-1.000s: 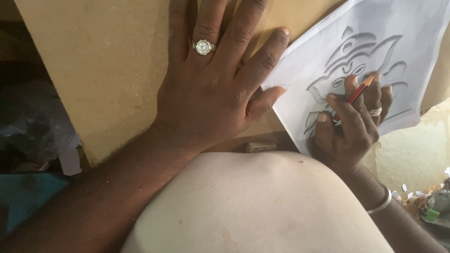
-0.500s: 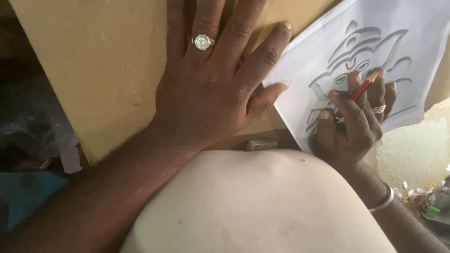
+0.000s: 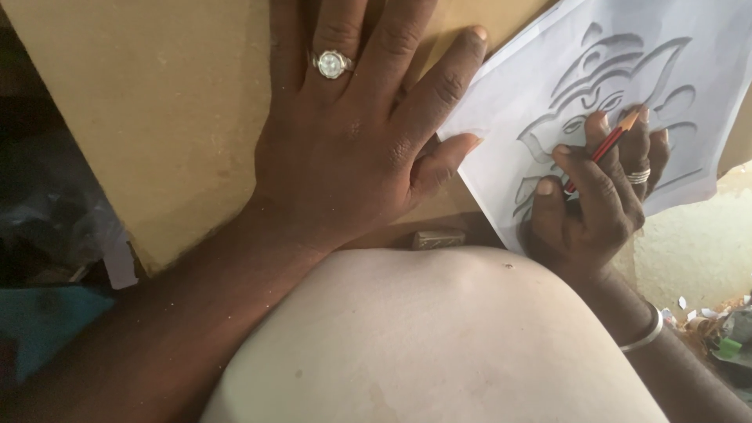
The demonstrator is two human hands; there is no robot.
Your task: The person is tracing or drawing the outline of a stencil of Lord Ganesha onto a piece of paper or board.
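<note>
My left hand (image 3: pixel 352 133) lies flat with fingers spread on a tan board (image 3: pixel 164 117); a ring sits on one finger. Its thumb touches the edge of a white paper stencil (image 3: pixel 689 70) with cut-out curved shapes, which lies on the board at the upper right. My right hand (image 3: pixel 591 207) rests on the stencil's lower part and grips a red pencil (image 3: pixel 607 145), tip pointing up-right into a cut-out. A ring and a metal bangle (image 3: pixel 646 333) are on that hand and wrist.
A pale cloth-covered knee (image 3: pixel 439 337) fills the lower middle, below the board. A small dark eraser-like block (image 3: pixel 439 239) sits at the board's lower edge. Paper scraps and small clutter (image 3: pixel 717 329) lie at the lower right. Dark clutter and a blue surface (image 3: pixel 47 321) are at left.
My right hand has shifted slightly, moving the pencil tip along the stencil cut-out. My left hand stays pressed on the board.
</note>
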